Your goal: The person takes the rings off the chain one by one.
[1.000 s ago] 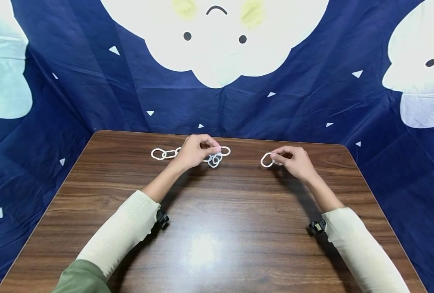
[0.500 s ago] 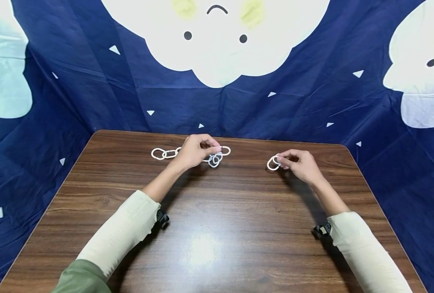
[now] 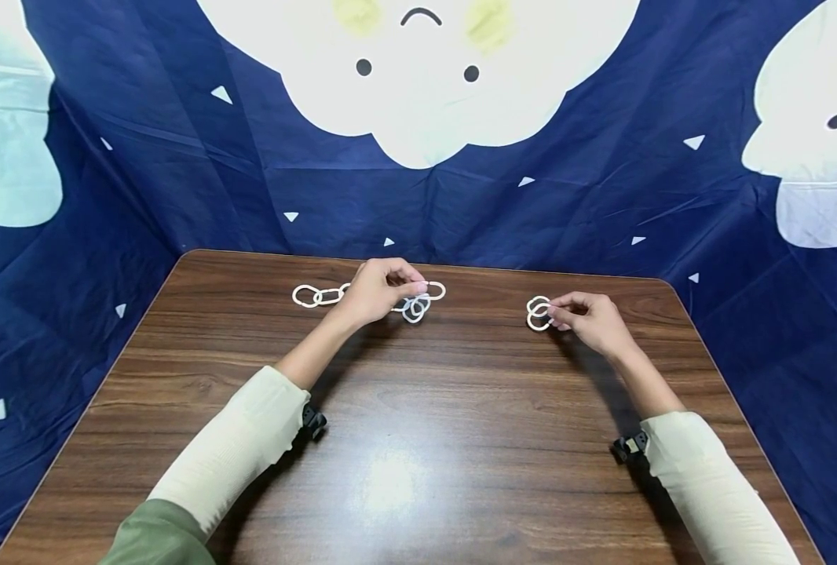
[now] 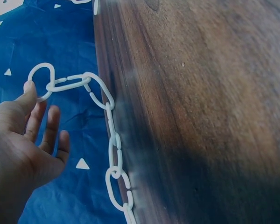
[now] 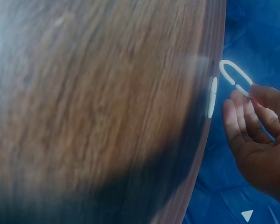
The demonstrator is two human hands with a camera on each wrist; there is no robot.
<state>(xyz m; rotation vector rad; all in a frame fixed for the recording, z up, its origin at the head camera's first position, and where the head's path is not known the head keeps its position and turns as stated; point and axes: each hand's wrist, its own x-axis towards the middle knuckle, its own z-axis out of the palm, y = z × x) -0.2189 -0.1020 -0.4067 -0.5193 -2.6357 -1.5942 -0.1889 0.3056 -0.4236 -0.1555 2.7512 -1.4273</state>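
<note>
My left hand [image 3: 376, 292] is at the far side of the table, thumb and fingertips pinching the end link of a white plastic chain [image 4: 77, 86]. In the left wrist view the chain runs from that link along the table edge, its links joined in a row. Part of it is hidden behind the hand in the head view. Farther right, my right hand [image 3: 590, 320] pinches a single white link [image 5: 228, 63] with a small gap in its side. A second loose link [image 5: 213, 97] lies on the table beside it, and the two overlap in the head view.
The brown wood-grain table [image 3: 454, 439] has its far edge just beyond both hands. A dark blue cloth [image 3: 334, 196] with white clouds and triangles hangs behind and at the sides. Each wrist carries a small black camera [image 3: 314, 421].
My right hand has moved right and slightly toward me with its link, which now overlaps the loose link on the table. The left hand and chain have stayed put.
</note>
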